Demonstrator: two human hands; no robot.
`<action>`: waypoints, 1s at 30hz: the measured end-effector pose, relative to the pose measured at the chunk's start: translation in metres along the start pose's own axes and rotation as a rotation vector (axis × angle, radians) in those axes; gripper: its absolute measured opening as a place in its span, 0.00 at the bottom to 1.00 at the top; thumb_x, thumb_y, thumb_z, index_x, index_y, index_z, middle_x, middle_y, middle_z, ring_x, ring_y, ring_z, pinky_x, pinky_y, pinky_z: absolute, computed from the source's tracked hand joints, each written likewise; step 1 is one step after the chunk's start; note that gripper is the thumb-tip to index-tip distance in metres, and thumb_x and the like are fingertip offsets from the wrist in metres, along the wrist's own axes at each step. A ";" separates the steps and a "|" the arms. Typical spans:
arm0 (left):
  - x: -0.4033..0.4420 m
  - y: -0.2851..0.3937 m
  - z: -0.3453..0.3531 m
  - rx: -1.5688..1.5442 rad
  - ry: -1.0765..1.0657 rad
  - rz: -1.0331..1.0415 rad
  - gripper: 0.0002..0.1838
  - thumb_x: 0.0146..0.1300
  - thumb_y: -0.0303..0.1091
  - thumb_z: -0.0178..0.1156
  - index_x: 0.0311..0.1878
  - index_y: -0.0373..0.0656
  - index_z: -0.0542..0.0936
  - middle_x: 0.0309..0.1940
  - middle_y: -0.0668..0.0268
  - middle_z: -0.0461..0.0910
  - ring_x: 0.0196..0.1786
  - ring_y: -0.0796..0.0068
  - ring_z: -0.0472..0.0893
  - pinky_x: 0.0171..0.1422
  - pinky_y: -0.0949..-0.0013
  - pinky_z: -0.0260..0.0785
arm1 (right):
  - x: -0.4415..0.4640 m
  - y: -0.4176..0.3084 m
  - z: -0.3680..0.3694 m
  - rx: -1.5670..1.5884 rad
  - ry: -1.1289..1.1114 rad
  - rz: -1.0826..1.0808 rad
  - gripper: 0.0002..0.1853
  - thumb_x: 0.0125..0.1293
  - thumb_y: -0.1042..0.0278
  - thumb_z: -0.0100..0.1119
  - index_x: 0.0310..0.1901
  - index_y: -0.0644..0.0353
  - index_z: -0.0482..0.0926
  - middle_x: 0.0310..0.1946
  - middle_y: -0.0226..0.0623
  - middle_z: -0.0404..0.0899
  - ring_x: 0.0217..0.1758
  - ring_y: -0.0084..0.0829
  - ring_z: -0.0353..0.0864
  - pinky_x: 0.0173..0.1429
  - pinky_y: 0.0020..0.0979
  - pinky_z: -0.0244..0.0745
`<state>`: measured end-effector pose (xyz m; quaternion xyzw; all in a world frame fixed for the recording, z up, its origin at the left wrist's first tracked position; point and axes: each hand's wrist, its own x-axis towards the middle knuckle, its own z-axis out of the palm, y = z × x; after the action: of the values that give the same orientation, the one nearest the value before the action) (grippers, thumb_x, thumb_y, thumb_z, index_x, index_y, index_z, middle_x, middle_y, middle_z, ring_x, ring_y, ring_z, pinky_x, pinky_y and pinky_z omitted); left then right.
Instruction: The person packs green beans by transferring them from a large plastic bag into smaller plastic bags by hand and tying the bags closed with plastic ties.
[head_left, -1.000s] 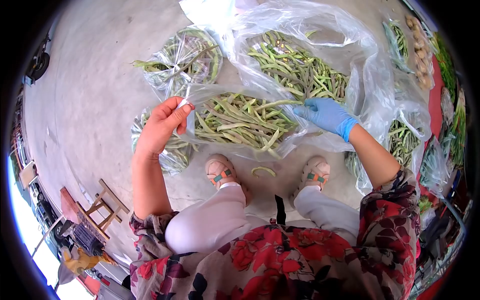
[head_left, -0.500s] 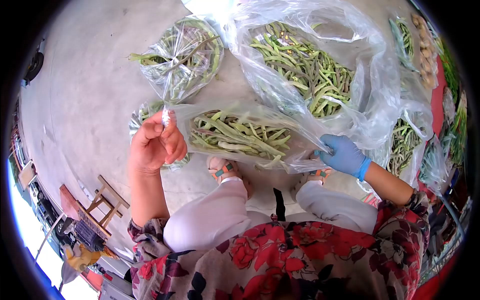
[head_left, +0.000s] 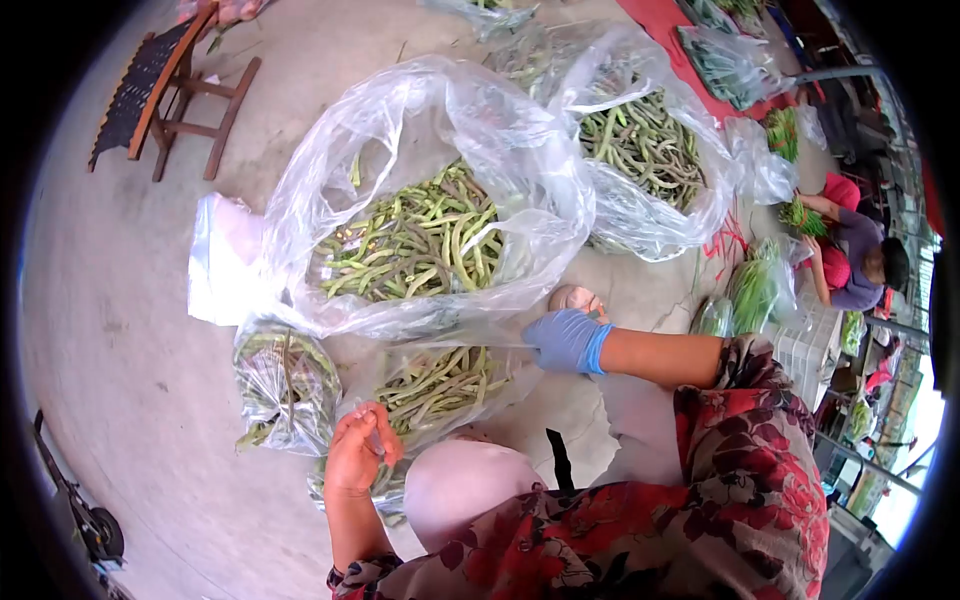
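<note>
Between my hands hangs a clear plastic bag of green beans (head_left: 450, 392), with long flat pods inside. My left hand (head_left: 362, 442), bare, pinches the bag's left end with its fingers together. My right hand (head_left: 568, 342), in a blue glove, grips the right end of the same bag. Just beyond it lies a large open plastic bag (head_left: 545, 200) with a heap of beans (head_left: 420, 240). A filled clear bag (head_left: 288, 385) rests on the floor left of my left hand, and another lies partly hidden beneath that hand.
Another large open bag of beans (head_left: 645, 150) stands at the upper right. White plastic sheets (head_left: 225, 260) lie left of the large bag. A wooden folding stool (head_left: 185, 95) is at the upper left. A person (head_left: 858, 255) crouches at right, holding green stalks near a crate (head_left: 808, 345).
My view has swung to the right, bringing the second large bag, the stool and the crouching person into sight. Both hands still grip the bag of beans.
</note>
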<state>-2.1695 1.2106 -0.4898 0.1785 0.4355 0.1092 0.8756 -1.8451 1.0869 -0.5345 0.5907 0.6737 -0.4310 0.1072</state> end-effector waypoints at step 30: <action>0.058 -0.111 0.274 0.362 -0.385 -0.146 0.10 0.55 0.36 0.57 0.37 0.42 0.73 0.33 0.63 0.76 0.41 0.66 0.74 0.55 0.64 0.61 | -0.312 0.128 0.058 1.725 1.066 0.107 0.19 0.57 0.72 0.38 0.46 0.71 0.75 0.16 0.23 0.62 0.11 0.15 0.50 0.16 0.20 0.49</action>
<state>-1.9110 1.0695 -0.4247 0.3176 0.2853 -0.0699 0.9016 -1.6654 0.8174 -0.4243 0.6113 0.0655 -0.4454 -0.6509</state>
